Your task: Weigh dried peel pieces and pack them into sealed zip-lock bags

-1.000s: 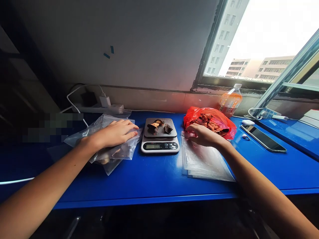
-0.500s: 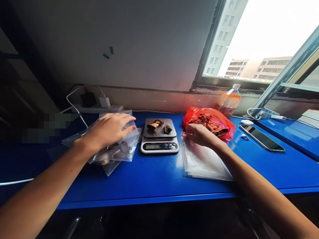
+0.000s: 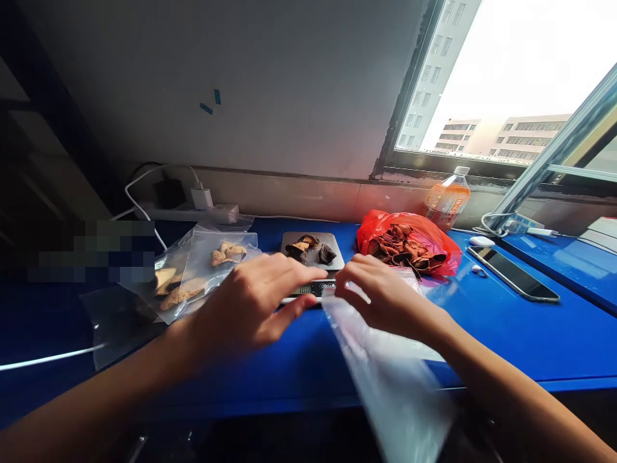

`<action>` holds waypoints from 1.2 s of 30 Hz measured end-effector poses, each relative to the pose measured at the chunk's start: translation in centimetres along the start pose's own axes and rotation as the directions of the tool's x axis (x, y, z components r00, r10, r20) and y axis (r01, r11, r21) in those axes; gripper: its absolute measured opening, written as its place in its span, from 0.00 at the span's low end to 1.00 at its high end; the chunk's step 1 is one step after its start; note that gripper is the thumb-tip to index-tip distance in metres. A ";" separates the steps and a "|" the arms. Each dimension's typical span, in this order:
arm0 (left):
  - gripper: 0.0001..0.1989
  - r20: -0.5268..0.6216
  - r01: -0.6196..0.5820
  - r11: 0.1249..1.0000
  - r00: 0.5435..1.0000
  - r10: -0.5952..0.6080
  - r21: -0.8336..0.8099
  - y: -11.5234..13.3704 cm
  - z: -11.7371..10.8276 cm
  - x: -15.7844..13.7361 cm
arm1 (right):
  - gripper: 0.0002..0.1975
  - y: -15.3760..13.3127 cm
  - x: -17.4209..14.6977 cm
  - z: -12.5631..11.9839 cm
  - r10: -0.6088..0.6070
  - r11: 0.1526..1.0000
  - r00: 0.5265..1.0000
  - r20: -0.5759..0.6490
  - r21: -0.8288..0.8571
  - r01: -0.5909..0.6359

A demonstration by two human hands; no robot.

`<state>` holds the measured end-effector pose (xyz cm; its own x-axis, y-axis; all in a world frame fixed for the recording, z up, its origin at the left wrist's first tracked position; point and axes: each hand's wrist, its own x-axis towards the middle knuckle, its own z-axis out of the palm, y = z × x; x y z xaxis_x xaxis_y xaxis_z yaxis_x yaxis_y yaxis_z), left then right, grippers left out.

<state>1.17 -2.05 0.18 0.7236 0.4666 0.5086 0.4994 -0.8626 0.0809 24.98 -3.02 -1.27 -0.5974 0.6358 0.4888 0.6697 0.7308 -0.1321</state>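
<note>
My right hand (image 3: 380,292) pinches the top corner of a clear plastic bag (image 3: 390,379), which hangs down past the table's front edge. Close by on the left, my left hand (image 3: 265,296) holds nothing, its thumb and fingers apart, pointing at the bag's corner. Behind both hands stands a kitchen scale (image 3: 313,262) with several dried brown pieces (image 3: 308,244), like dried mushrooms or peel, on its plate. The hands partly cover its display. Left of it lie clear bags (image 3: 193,260) with similar dried pieces inside. A red plastic bag (image 3: 448,257) full of dark dried pieces sits open at the right.
An orange drink bottle (image 3: 448,196) stands behind the red bag. A phone (image 3: 513,273), an earbud case (image 3: 481,242) and an earbud lie at the right. A power strip (image 3: 219,212) with a charger and white cables runs along the wall. The blue table (image 3: 525,334) ends in front.
My right hand has lifted a clear bag from the stack and brought it left, before the scale. My left hand has moved right, off the filled bags, towards it.
</note>
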 end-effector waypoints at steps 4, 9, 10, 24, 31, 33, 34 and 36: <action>0.06 -0.068 -0.098 0.995 0.993 0.096 -0.025 1.5 0.8 -0.4 | 0.06 -1.9 -0.2 1.9 -0.171 0.978 0.984 -0.040 0.114 0.175; 0.06 0.002 -0.062 0.998 0.998 0.062 -0.013 1.2 0.9 -0.5 | 0.06 -1.5 -0.5 3.0 -0.103 0.976 0.987 -0.122 0.178 0.124; 0.06 0.012 -0.062 0.998 0.998 0.062 -0.009 1.1 1.0 -0.5 | 0.06 -1.6 -0.5 3.0 -0.078 0.977 0.988 -0.133 0.187 0.102; 0.07 -0.020 -0.099 0.994 0.995 0.100 0.043 0.2 1.3 0.0 | 0.03 -2.3 0.2 2.5 0.270 0.546 0.939 0.214 0.769 -0.333; 0.08 0.009 -0.114 0.993 0.994 0.113 0.035 0.5 1.7 -0.4 | 0.07 -2.6 0.1 3.5 0.295 0.765 0.953 0.062 0.582 -0.275; 0.09 0.017 -0.144 0.989 0.989 0.144 0.025 0.5 1.6 -0.4 | 0.09 -2.2 0.3 3.4 0.323 0.802 0.945 0.044 0.517 -0.298; 0.09 0.016 -0.148 0.989 0.989 0.148 0.017 0.5 1.6 -0.4 | 0.10 -1.9 0.4 3.3 0.336 0.806 0.940 0.053 0.500 -0.316; 0.09 0.006 -0.134 0.991 0.991 0.134 -0.001 0.4 1.4 -0.3 | 0.10 -1.4 0.5 2.9 0.338 0.800 0.934 0.120 0.486 -0.352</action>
<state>1.81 -2.25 -1.16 0.7871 0.3476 0.5096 0.3971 -0.9177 0.0127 22.47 -3.01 -3.34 -0.3842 0.8702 0.3086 0.5314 0.4817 -0.6968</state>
